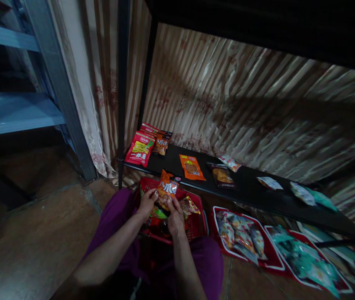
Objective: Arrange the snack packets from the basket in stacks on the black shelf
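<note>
An orange and black snack bag (167,186) is pinched between my two hands, above a red basket (200,227). My left hand (147,203) grips its lower left edge, and my right hand (175,214) grips its lower right. Inside the basket lie more packets, among them a yellow and red one (190,206) and a green one (157,213). On the black shelf (171,162) in front, red snack bags (140,148) lean at the left end, with a similar orange and black bag (161,143) beside them.
Along the shelf lie an orange packet (192,167), a dark brown packet (222,175) and several smaller ones. Two more red baskets, one with fish-like packs (242,237), one with teal packs (308,258), stand right. A blue metal rack (61,83) rises at left; a striped curtain (227,91) hangs behind.
</note>
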The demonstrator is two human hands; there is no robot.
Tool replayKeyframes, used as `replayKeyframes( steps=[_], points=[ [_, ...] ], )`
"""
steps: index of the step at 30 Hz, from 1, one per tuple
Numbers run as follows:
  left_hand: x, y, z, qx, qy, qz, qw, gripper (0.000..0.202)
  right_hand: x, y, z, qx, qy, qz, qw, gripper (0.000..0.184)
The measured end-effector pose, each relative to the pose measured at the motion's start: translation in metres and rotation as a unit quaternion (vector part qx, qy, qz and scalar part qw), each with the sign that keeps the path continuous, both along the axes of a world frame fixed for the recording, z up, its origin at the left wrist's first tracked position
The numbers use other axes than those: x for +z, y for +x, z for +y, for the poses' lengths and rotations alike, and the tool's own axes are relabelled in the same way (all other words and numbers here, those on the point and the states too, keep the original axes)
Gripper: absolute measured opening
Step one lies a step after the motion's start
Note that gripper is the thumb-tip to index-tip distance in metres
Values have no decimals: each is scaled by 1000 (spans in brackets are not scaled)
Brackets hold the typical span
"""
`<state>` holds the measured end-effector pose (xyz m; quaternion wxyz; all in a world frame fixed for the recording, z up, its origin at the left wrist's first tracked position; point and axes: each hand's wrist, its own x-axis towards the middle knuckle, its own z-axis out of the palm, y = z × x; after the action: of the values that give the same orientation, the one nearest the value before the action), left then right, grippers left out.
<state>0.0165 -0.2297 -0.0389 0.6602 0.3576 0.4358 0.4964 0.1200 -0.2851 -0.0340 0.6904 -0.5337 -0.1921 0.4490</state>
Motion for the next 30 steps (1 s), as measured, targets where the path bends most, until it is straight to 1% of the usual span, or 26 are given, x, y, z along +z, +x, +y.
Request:
replayKeyframes(
  steps=[4, 9, 13, 16, 21, 24, 28, 30],
  points=[
    [4, 3, 22, 19, 19, 5, 1000, 26, 4, 6, 22, 11, 2, -32, 999, 53],
    [12, 8, 52, 11, 56, 4, 998, 26, 14, 11, 52, 11, 11, -42, 999, 50],
    [13, 14, 79, 11, 94, 44, 995, 26, 18, 17, 81, 11, 20, -55, 998, 45],
    [15, 17, 98, 22, 123, 88, 988, 30, 17, 24, 109, 10, 29, -60, 998, 48],
    [28, 20, 124, 41, 193, 172, 965, 47, 18, 35, 155, 0, 40, -69, 997, 50],
    [34, 22, 139, 50, 249, 212, 944, 49, 20, 39, 180, 11, 57, -90, 994, 48],
    [30, 27, 159, 59, 297, 248, 920, 49, 20, 42, 206, 28, 73, -108, 991, 44],
    [26, 30, 168, 62, 306, 264, 913, 49, 18, 43, 217, 20, 74, -112, 991, 42]
  ],
)
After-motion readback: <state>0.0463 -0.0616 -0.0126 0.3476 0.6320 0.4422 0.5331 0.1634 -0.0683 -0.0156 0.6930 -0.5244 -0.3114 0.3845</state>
